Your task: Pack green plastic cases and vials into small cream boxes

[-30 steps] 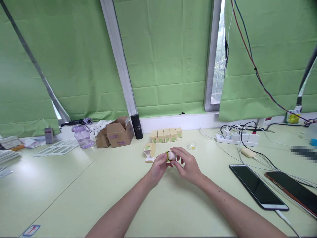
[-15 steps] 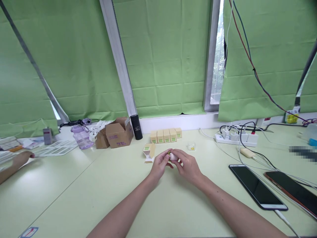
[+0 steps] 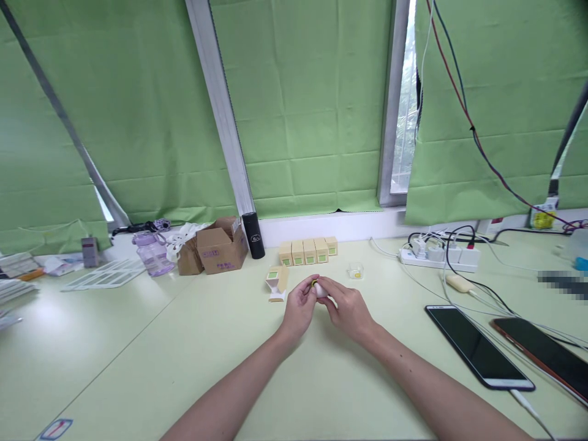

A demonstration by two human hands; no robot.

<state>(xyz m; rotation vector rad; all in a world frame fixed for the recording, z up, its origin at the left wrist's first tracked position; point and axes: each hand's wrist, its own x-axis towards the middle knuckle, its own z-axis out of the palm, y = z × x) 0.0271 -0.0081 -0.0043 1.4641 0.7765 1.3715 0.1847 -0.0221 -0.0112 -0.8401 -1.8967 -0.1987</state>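
Note:
Between my two hands is a small white rounded object with a yellow and dark end (image 3: 321,291); its exact kind I cannot make out. My left hand (image 3: 297,310) pinches the yellow end with thumb and fingers. From the other side, my right hand (image 3: 350,307) grips the white part, its fingers covering much of it. Just left of my hands stands an opened small cardboard box (image 3: 274,278), its flap hanging toward me. Beyond my right hand sits a small clear plastic case (image 3: 355,271) with a yellow spot. Several closed yellowish boxes (image 3: 304,252) stand in a row farther back.
At the back left are an open brown carton (image 3: 223,250), a black cylinder (image 3: 253,236) and a purple water jug (image 3: 154,253). On the right lie a phone (image 3: 478,346), a second phone (image 3: 546,355) and a white power strip (image 3: 438,257) with trailing cables.
Both my hands keep hold of the white object, with slight finger shifts and the white part tipped a little downward. Another person's hand at the far left has left the view.

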